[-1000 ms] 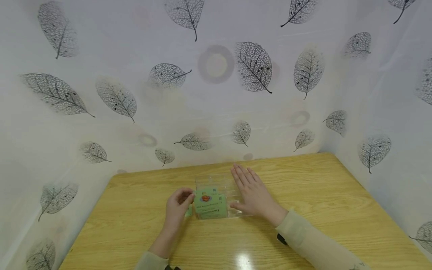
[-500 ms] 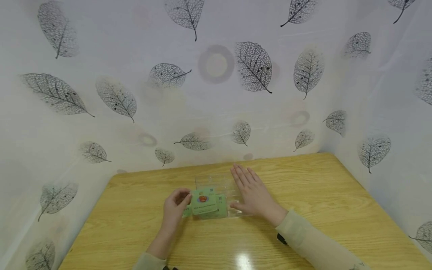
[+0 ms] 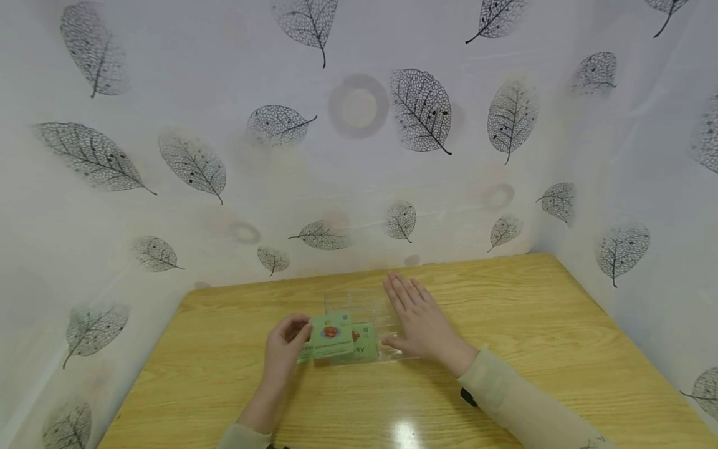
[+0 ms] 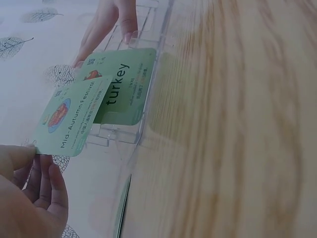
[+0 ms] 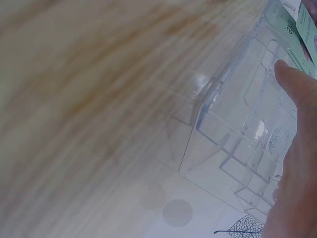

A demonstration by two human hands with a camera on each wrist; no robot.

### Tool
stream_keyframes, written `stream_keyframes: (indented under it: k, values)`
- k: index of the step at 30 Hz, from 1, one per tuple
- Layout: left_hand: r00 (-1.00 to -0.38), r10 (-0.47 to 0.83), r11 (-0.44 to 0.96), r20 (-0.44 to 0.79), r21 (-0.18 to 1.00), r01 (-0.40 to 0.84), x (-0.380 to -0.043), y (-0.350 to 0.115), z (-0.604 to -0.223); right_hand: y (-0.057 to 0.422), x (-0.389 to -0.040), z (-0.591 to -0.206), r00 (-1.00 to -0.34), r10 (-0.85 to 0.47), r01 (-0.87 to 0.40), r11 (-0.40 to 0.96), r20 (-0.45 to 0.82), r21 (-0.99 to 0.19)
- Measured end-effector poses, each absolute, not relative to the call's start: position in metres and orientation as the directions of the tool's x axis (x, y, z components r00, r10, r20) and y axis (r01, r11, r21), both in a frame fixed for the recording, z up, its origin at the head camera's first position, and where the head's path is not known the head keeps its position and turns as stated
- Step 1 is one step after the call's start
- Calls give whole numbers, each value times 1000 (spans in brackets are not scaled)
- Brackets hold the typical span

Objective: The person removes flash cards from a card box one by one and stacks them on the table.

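Note:
My left hand (image 3: 283, 349) pinches the left edge of a green flashcard (image 3: 332, 337) between thumb and fingers. Printed with "Mid-Autumn Festival" and a picture of food on a plate, this card is tilted and partly covers a second one. That second green flashcard (image 4: 126, 84), reading "turkey", lies in the left part of a clear plastic box (image 5: 218, 124). Fingers straight, my right hand (image 3: 421, 324) rests on the right part of the box, its thumb near the middle. Another green card (image 4: 122, 208) lies on the table left of the box, partly hidden in the head view.
The box stands on a wood-grain table (image 3: 505, 349). Behind and beside the table hang white curtains (image 3: 359, 187) with a leaf print. Thin clear walls (image 3: 350, 300) divide the box into compartments.
My left hand has moved a little left, drawing the Mid-Autumn Festival card off the turkey card, more of which now shows. The right hand has stayed in place.

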State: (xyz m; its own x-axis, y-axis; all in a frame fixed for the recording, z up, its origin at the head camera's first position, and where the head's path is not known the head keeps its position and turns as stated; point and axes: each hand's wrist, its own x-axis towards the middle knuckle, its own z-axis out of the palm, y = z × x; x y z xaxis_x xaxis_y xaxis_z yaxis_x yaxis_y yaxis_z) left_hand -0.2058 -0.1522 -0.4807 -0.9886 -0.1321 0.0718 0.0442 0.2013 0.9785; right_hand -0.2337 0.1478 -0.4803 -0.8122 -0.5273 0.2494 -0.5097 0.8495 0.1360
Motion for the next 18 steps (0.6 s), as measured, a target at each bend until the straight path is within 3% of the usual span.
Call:
stream_keyframes:
  k: [18]
  values:
    - [-987, -155, 195, 30, 981, -1, -205, -163, -481, 148, -234, -480, -818, -524, -507, 852, 238, 134]
